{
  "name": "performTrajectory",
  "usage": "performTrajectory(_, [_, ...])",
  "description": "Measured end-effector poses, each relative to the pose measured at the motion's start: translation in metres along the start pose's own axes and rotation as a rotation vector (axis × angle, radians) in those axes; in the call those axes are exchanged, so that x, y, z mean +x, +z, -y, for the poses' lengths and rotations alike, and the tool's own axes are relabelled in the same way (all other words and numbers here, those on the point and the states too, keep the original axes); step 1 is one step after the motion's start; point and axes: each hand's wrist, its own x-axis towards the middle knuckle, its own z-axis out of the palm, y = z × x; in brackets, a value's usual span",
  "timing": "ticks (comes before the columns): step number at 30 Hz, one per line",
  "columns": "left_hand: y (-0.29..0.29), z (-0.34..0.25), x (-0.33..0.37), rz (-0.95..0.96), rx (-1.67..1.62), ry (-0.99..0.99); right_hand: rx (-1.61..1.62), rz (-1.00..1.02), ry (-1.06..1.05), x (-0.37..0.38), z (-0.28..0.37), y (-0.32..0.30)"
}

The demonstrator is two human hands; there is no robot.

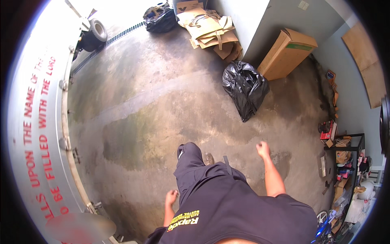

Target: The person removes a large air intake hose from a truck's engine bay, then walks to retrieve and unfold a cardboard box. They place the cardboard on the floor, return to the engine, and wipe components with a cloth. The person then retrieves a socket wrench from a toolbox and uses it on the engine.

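Observation:
My left hand hangs beside my dark trouser leg, its fingers curled in and nothing showing in them. Out to the right, over the concrete floor, my right hand is loosely closed, with no object visible in it. Neither hand touches anything. Ahead of the right hand a crumpled black garbage bag lies on the floor, well out of contact. Behind that bag a tall brown cardboard box leans by the wall.
A truck's white side panel with red lettering runs along the left, its wheel farther ahead. Flattened cardboard and another black bag lie at the far end by a drain grate. A cluttered black shelf stands right.

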Motion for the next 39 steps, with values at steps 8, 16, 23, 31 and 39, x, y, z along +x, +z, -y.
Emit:
performTrajectory(8, [-0.022, -0.059, 0.126, 0.163, -0.058, -0.535, -0.017, 0.026, -0.052, 0.280, 0.236, -0.030])
performTrajectory(16, [-0.184, -0.374, 0.458, -0.355, 0.201, 0.164, -0.043, 0.089, 0.030, 0.416, 0.366, -0.059])
performTrajectory(23, [-0.315, -0.703, 0.662, -0.469, -0.025, 0.380, 0.499, 0.091, 0.484, 0.603, 0.327, -0.035])
performTrajectory(31, [-0.288, -0.778, 0.764, -0.256, 0.264, 0.144, 0.541, 0.067, 0.640, 0.823, 0.430, -0.028])
performTrajectory(39, [-0.300, -0.848, 0.823, -0.163, 0.266, -0.109, 0.393, -0.005, 0.522, 1.033, 0.514, -0.053])
